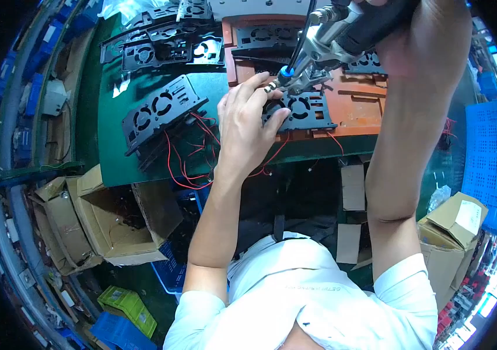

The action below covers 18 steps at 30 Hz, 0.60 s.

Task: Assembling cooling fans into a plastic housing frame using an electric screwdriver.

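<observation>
A black fan panel [301, 109] with round cut-outs lies on the orange fixture [356, 111] in front of me. My left hand [244, 111] holds the panel at its left side, thumb on the near part and fingers bent toward the tool tip. At the upper right my right hand [399, 49] is wrapped round the dark body of a power screwdriver [371, 29]. The screwdriver's metal front and a thin hose with a blue fitting [287, 71] slant down over the panel. Its exact contact point is hidden by the metal parts and my fingers.
Another fan panel [161, 109] with red wires [181, 169] lies left on the green table [111, 116]. More black panels [155, 49] are piled at the back left. Cardboard boxes [114, 224] [450, 233] stand below on both sides, with a blue crate [486, 163] at right.
</observation>
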Each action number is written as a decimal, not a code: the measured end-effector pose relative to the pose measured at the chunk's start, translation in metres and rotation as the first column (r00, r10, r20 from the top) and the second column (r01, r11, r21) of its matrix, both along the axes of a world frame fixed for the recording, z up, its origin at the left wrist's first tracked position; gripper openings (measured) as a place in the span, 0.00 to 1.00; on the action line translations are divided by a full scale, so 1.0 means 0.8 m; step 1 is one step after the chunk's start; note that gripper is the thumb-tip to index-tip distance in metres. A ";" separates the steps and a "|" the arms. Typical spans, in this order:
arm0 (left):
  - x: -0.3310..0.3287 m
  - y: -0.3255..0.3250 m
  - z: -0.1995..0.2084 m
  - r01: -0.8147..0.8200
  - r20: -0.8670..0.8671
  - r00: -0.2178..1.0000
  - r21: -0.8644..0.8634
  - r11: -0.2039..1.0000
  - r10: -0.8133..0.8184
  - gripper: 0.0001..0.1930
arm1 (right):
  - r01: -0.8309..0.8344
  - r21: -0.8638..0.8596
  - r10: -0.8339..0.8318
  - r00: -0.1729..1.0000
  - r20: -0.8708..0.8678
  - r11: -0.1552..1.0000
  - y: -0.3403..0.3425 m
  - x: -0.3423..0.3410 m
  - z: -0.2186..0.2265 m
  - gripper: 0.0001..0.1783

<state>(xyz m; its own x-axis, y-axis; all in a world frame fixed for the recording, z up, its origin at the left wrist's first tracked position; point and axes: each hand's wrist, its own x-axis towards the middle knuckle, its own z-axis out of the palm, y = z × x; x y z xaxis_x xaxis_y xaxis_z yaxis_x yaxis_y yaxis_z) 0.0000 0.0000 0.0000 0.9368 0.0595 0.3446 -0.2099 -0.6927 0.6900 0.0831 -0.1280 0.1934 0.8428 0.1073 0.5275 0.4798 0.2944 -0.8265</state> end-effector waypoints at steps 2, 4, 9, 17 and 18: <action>-0.003 -0.004 0.003 -0.016 0.029 0.999 0.000 1.000 0.016 0.17 | 0.037 0.047 -0.034 0.997 -0.063 0.998 0.001 -0.002 0.000 0.20; 0.002 0.008 0.003 -0.004 0.040 0.999 0.005 1.000 0.004 0.17 | 0.070 0.062 -0.064 0.994 -0.087 0.996 0.013 -0.004 -0.002 0.19; 0.003 0.006 0.000 -0.031 0.052 0.998 -0.008 0.999 0.031 0.14 | 0.063 0.081 -0.059 0.997 -0.051 0.995 0.010 -0.002 -0.009 0.17; 0.005 -0.003 -0.003 -0.056 0.113 0.991 -0.093 0.994 0.066 0.07 | 0.112 0.037 -0.112 0.994 -0.017 0.993 0.003 -0.015 -0.006 0.14; 0.005 -0.004 -0.002 -0.053 0.114 0.991 -0.094 0.994 0.064 0.07 | 0.115 0.037 -0.115 0.993 -0.015 0.993 0.004 -0.017 -0.005 0.14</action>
<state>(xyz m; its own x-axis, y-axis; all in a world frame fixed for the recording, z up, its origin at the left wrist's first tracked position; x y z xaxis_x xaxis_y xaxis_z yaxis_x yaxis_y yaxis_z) 0.0039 -0.0032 -0.0015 0.8843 0.1488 0.4425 -0.2538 -0.6423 0.7232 0.0698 -0.1247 0.1891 0.8554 -0.0101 0.5179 0.5012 0.2687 -0.8225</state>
